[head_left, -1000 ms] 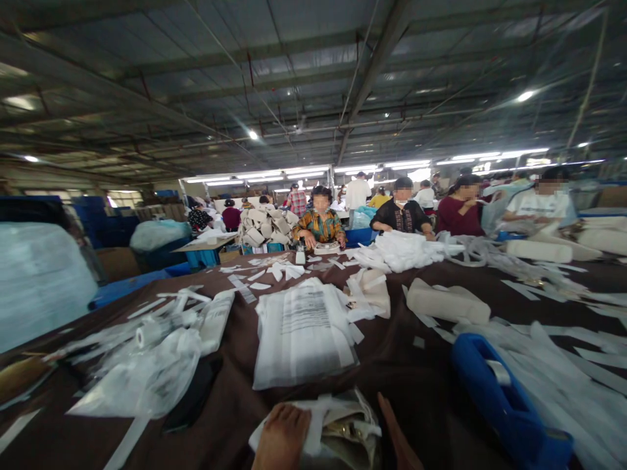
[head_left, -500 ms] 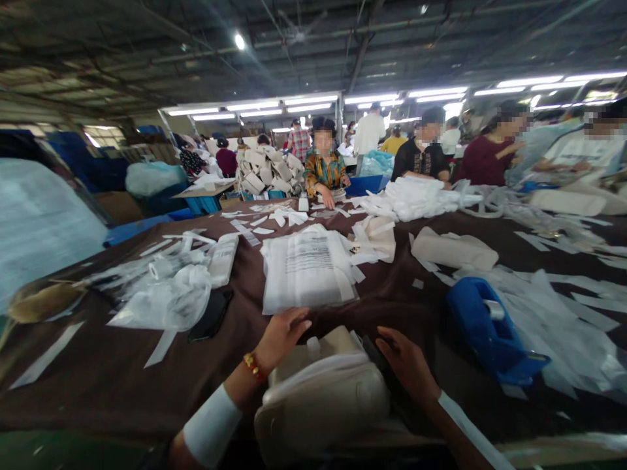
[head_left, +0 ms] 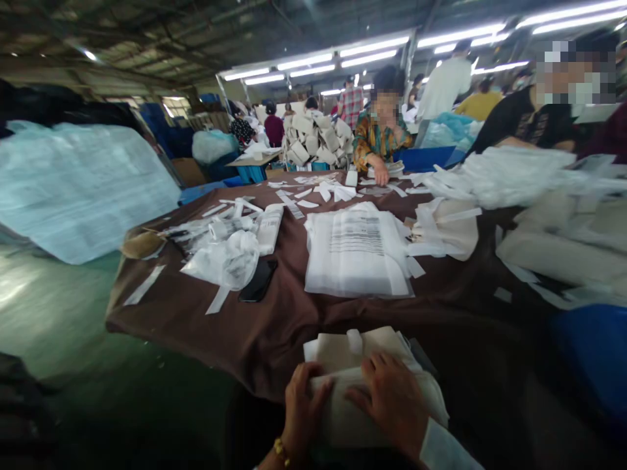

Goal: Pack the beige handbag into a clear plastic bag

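Observation:
A beige bag lies at the near edge of the table, in front of my body, with a white sheet along its flap and a small white wrapped piece on top. My left hand grips the bag's left side, thumb on the front and fingers over the edge. Across the front of the bag lies my right hand, its thumb and curled fingers closed on the flap edge. Just beyond the bag rests a stack of clear plastic bags with printed text.
Left of the stack lie a black phone and crumpled plastic wrap. A blue tape dispenser, blurred, stands at right. White foam sheets and another beige bag lie farther back. A co-worker sits across the brown-covered table.
My view has swung left, so things appear farther right. Both hands, earlier apart on either side of the bag with fingers free, have come down onto it and taken hold.

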{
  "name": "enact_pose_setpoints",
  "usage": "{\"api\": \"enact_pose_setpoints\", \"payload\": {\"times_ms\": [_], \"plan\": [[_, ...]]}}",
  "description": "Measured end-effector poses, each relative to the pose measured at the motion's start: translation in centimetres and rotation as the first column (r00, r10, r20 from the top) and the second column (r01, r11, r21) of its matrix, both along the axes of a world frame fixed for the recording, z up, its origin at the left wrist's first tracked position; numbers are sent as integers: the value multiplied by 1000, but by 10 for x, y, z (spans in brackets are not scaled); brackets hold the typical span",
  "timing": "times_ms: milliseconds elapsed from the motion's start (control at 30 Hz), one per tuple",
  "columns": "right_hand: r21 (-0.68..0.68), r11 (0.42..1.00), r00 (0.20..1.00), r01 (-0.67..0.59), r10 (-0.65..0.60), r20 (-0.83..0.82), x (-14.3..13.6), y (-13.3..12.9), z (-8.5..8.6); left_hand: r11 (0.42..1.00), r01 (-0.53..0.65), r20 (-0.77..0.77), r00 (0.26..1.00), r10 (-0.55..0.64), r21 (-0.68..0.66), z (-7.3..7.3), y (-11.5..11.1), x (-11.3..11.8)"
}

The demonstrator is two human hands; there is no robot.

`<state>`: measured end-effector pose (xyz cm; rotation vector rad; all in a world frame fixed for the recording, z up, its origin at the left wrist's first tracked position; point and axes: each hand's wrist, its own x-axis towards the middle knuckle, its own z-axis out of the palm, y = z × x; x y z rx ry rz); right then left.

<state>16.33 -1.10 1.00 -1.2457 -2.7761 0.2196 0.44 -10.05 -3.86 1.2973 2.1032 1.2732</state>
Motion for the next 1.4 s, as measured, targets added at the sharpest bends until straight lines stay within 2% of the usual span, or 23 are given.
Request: {"api": "enact_pose_setpoints", "payload": {"times_ms": [100,200,300,400,500,633,733,833,933,1067,1133,1200,1233,1333,1400], "plan": [[-119,991,997,59,-53,53,-5,24,-9,987,58,-2,998,-59,-151,5,32,-4],[-157,979,986,126,-106,131,-5,43,-16,976,84,6,996,-84,-203,15,60,-17],[-129,978,980,162,-145,133,-3,48,-19,970,-6,-4,1000,6,-242,17,74,-37],[-117,975,978,188,-174,116,2,44,-19,927,43,12,999,-41,-374,9,81,-54],[-96,988,991,121,-115,69,10,39,-16,877,160,60,987,-149,-452,3,92,-58],[47,992,992,-114,116,-56,14,29,-16,859,205,57,978,-202,-469,7,109,-50],[162,981,992,-108,116,-44,10,24,-24,839,226,87,974,-211,-495,6,115,-42],[225,973,998,-52,57,-14,5,27,-35,830,258,153,966,-209,-495,2,110,-41],[236,969,995,-79,90,-37,5,32,-40,850,291,191,955,-228,-440,2,91,-50],[221,969,983,-108,137,-121,11,33,-41,924,288,120,956,-266,-250,7,42,-64],[213,972,978,-99,135,-159,14,32,-42,910,385,77,923,-377,-156,5,15,-63],[192,978,975,-77,114,-189,15,32,-43,856,502,-8,862,-507,-124,1,-3,-55],[179,982,975,-66,102,-198,16,32,-44,842,525,-65,842,-535,-127,-2,-9,-51],[131,989,974,-67,93,-207,16,33,-43,834,540,-289,785,-548,-113,-8,-11,-44],[112,991,971,-67,90,-219,17,33,-42,790,608,-453,684,-572,-80,-10,-9,-47]]}}
